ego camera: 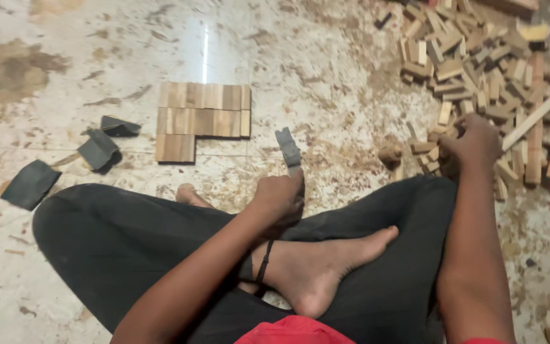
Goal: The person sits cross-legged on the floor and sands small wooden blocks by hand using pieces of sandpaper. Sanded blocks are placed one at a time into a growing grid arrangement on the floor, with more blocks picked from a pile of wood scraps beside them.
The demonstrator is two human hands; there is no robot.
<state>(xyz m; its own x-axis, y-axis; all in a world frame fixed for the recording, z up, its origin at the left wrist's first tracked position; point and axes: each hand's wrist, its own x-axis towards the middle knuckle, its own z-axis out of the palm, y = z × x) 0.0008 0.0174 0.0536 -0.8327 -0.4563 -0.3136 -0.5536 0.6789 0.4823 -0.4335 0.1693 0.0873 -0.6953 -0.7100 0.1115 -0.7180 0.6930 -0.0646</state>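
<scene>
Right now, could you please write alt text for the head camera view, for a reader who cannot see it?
A person sits cross-legged on a stained floor, the left hand gripping a strip of dark sandpaper and the right hand reaching into a pile of small wooden blocks. Sanded blocks lie arranged in neat rows ahead, with used sandpaper scraps beside them.

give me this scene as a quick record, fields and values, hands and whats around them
posture: seated cross-legged on floor
left hand: grips a strip, dark and worn, end pointing up
right hand: reaching into the pile of wood blocks
laid blocks: flat, edge to edge, in rows ahead of the knees
scraps: three dark pieces at left
stick: long, pale, lying on the pile
</scene>
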